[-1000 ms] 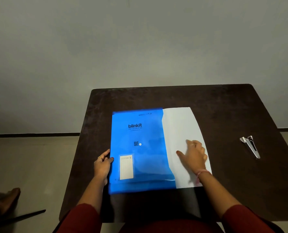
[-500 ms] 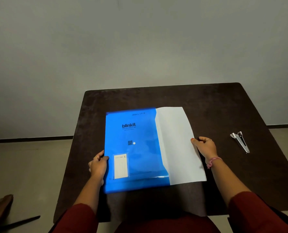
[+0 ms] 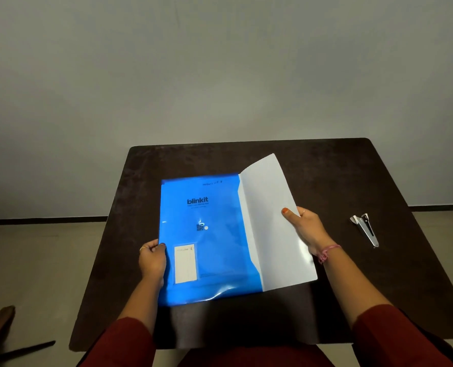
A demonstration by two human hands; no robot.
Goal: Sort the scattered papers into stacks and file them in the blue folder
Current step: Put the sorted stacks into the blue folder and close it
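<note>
Papers [image 3: 270, 221] in right hand [image 3: 303, 229], half inside folder [image 3: 204, 239].

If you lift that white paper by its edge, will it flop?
Probably yes: the white paper, pinched by the right hand, already curves upward. It looks thin, so likely light. Its shiny surface may slide easily over the blue folder.
</note>
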